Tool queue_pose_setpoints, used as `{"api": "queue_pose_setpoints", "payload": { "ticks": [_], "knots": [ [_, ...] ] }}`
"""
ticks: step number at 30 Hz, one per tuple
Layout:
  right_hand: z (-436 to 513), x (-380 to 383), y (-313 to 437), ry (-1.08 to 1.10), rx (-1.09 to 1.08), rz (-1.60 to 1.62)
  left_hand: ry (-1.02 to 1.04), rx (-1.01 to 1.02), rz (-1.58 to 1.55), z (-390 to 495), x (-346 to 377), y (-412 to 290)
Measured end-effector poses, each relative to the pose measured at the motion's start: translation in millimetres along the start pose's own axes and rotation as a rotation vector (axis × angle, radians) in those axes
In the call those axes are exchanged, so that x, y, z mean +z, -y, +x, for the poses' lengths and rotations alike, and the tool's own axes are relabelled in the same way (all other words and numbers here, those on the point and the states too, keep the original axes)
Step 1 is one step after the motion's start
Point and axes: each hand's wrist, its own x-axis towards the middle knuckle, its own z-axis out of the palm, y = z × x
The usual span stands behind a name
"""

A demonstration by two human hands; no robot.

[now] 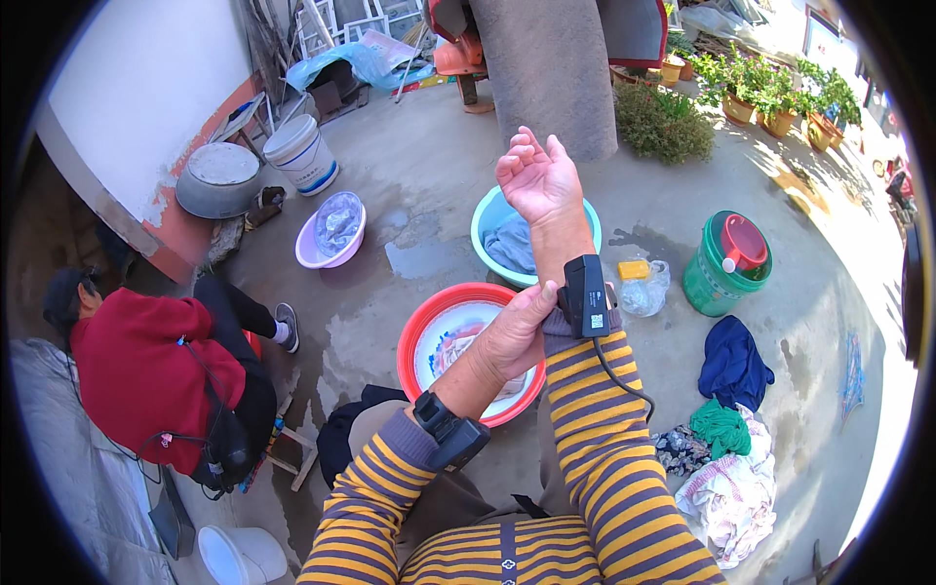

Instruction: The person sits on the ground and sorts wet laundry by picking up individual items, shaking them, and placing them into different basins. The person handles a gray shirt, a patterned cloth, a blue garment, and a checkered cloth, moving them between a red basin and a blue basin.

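Observation:
My left hand (514,329) reaches across and grips my right wrist beside a black strapped device (587,296); its fingertips are hidden. My right hand (540,175) is raised, palm up, with loosely curled fingers and nothing in it. A second black device (453,431) is strapped to my left wrist. Below my hands stands a red-rimmed basin (420,314) with wet cloth (457,351) in it, partly covered by my left forearm. Just beyond, a turquoise basin (482,223) holds grey-blue cloth (508,245).
To the right are a yellow soap bar (633,270), a plastic bag (645,292), a green bucket (720,292) with a red dipper (746,241), and piled clothes (735,490). A person in red (153,365) sits at left near a pink basin (311,245) and white buckets (303,157).

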Motion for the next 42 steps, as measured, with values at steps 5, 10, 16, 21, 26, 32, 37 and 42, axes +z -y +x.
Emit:
{"api": "queue_pose_setpoints", "payload": {
  "ticks": [5, 10, 16, 21, 26, 32, 37, 42],
  "knots": [
    [-34, 49, -4, 0.054, -0.112, 0.015, -0.013, 0.062, 0.09, 3, -4, -10],
    [-84, 43, 37, 0.223, -0.193, -0.741, -0.489, 0.172, 0.101, 17, -58, -27],
    [-234, -157, 188, -0.389, -0.497, -1.877, -0.758, 0.039, -0.055, 7, -140, -64],
    [-500, -331, 259, -1.412, -0.303, -1.988, -0.767, 0.031, -0.041, 2, -183, -83],
    [-703, -386, 275, -1.739, -0.51, -1.386, -0.899, 0.05, -0.035, 31, -183, -97],
    [-717, -333, 279, -1.793, -0.775, -1.06, -0.477, -0.079, 0.03, 128, -58, -67],
    [-650, -344, 283, -1.55, -0.693, -1.129, -0.268, -0.226, 0.023, 146, 78, 25],
    [-602, -367, 259, -1.356, -0.291, -2.133, -0.147, -0.448, 0.043, 127, 119, 83]
  ]
}}
